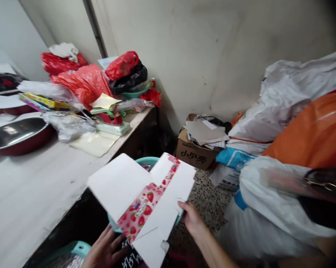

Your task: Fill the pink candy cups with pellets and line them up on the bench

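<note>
A partly unfolded cardboard box [162, 208] is in front of me, mostly white, with a pink strawberry-print strip across it and loose flaps. My right hand [192, 219] grips its right edge, thumb on top and the other fingers beneath. My left hand [108, 248] is at the lower left edge of the box, fingers stretched out and apart; whether the tips touch it is hard to tell. Behind the box, a teal basin [147, 160] is mostly hidden. Another teal basin [80, 247] with small contents is at the lower left.
On the left table [56, 178] stand a wide metal pan [19, 136], red plastic bags [82, 83] and a red tape dispenser [111, 118]. An open brown carton [194, 152] with flat cardboard is on the floor by the wall. Large white sacks [271, 208] and an orange sack [313, 130] fill the right side.
</note>
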### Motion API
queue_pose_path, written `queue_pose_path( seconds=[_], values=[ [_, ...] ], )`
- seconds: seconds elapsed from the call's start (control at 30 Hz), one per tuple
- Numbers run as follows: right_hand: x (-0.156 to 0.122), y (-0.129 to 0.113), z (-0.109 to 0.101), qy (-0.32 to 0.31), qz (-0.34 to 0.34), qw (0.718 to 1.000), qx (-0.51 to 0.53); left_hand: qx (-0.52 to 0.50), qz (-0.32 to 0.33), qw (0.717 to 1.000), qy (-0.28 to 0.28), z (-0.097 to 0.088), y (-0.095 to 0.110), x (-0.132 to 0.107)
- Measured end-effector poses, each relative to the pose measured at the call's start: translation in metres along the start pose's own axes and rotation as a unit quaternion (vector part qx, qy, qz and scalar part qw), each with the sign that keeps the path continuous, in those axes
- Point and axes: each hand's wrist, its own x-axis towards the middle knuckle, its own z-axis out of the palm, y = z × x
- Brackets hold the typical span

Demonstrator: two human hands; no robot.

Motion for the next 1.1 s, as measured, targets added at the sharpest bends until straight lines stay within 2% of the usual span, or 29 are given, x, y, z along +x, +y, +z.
queue_pose_path(
  seconds=[0.07,0.13,0.23,0.33,0.4,0.47,0.53,0.6,0.7,0.8,0.93,1.0,1.1],
  values=[
    [0.004,0.001,-0.031,0.028,-0.003,0.999,0.015,0.044,0.014,0.999,0.007,0.010,0.007,0.003],
    [0.014,-0.001,-0.060,0.062,-0.006,0.998,0.012,0.120,0.049,0.991,0.027,0.005,0.015,0.005],
    [0.036,-0.007,-0.101,0.105,-0.009,0.994,-0.007,0.226,0.128,0.960,0.106,-0.026,0.026,0.010],
    [0.059,-0.010,-0.137,0.158,-0.024,0.987,-0.031,0.334,0.202,0.900,0.195,-0.065,0.036,0.018],
    [0.075,-0.009,-0.157,0.198,-0.025,0.979,-0.033,0.432,0.262,0.836,0.213,-0.085,0.044,0.026],
    [0.091,-0.007,-0.173,0.229,-0.013,0.973,-0.016,0.535,0.333,0.746,0.216,-0.097,0.056,0.036],
    [0.107,-0.004,-0.185,0.254,0.000,0.967,0.014,0.617,0.385,0.650,0.218,-0.099,0.071,0.048],
    [0.124,0.001,-0.194,0.278,0.002,0.960,0.038,0.682,0.403,0.570,0.218,-0.096,0.085,0.062],
    [0.153,0.014,-0.208,0.323,-0.004,0.945,0.051,0.750,0.385,0.492,0.218,-0.087,0.102,0.086],
    [0.187,0.031,-0.221,0.365,-0.001,0.930,0.048,0.792,0.343,0.454,0.223,-0.080,0.110,0.107],
    [0.229,0.054,-0.235,0.394,0.006,0.917,0.062,0.819,0.297,0.429,0.240,-0.075,0.117,0.124],
    [0.247,0.063,-0.240,0.408,0.008,0.910,0.073,0.818,0.300,0.436,0.225,-0.073,0.121,0.126],
    [0.277,0.074,-0.244,0.432,0.009,0.896,0.101,0.809,0.303,0.466,0.193,-0.072,0.126,0.126]
  ],
)
